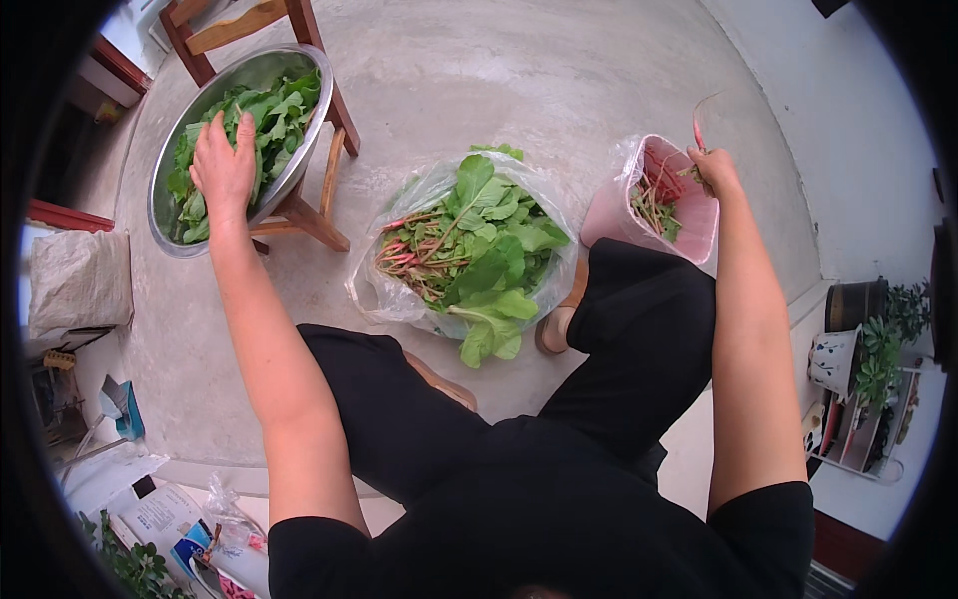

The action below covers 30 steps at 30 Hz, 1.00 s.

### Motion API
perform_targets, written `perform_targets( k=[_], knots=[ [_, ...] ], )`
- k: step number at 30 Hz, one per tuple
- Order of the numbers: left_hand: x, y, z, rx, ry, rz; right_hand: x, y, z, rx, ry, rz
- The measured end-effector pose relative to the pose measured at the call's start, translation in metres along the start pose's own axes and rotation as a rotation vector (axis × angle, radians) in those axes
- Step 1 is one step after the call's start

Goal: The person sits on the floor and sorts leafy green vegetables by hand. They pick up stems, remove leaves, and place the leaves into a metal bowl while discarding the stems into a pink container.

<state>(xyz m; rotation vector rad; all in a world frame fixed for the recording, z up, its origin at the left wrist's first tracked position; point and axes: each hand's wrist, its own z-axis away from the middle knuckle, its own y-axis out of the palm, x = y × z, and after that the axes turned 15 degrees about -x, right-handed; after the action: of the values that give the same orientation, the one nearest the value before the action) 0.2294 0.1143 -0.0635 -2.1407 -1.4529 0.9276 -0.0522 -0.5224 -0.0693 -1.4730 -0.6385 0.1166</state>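
My left hand (226, 166) is over the leafy greens (288, 108) in a metal basin (326, 90), its fingers spread and its palm against the leaves. The basin sits tilted in view on a wooden chair (299, 217). Over at the right, my right hand (716, 168) grips a thin red root (698, 127) with a long trailing tip, just beyond the rim of a pink bin (606, 206). Red roots and stem scraps (657, 202) lie inside the bin. Between my feet, a clear plastic bag (367, 288) holds a heap of red-rooted greens (479, 239).
A white woven sack (78, 281) and a blue dustpan (129, 412) are at the left. Potted plants (834, 359) and a small shelf (876, 442) stand along the right wall. Papers and plastic packaging (217, 531) lie at the lower left.
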Motion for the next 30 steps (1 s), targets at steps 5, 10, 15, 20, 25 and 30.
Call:
perform_targets(
  k=[5,10,15,20,25,30],
  knots=[
    [-0.021,-0.035,0.009,0.006,0.164,-0.179,0.027,-0.011,0.041,0.185,0.180,0.196],
    [-0.027,-0.057,0.006,0.025,0.096,-0.177,0.029,-0.002,0.024,0.251,0.137,0.182],
    [-0.007,-0.030,0.005,0.228,-0.121,-0.136,0.068,0.007,0.035,0.269,-0.152,0.246],
    [0.001,-0.023,0.011,0.287,-0.109,-0.122,0.141,0.012,0.086,0.185,-0.571,0.288],
    [-0.027,-0.050,0.015,-0.106,0.020,-0.091,0.202,0.053,0.168,0.278,-0.972,0.219],
    [-0.061,-0.072,0.016,-0.380,0.174,0.233,0.236,0.136,0.280,0.487,-1.229,0.137]
  ],
)
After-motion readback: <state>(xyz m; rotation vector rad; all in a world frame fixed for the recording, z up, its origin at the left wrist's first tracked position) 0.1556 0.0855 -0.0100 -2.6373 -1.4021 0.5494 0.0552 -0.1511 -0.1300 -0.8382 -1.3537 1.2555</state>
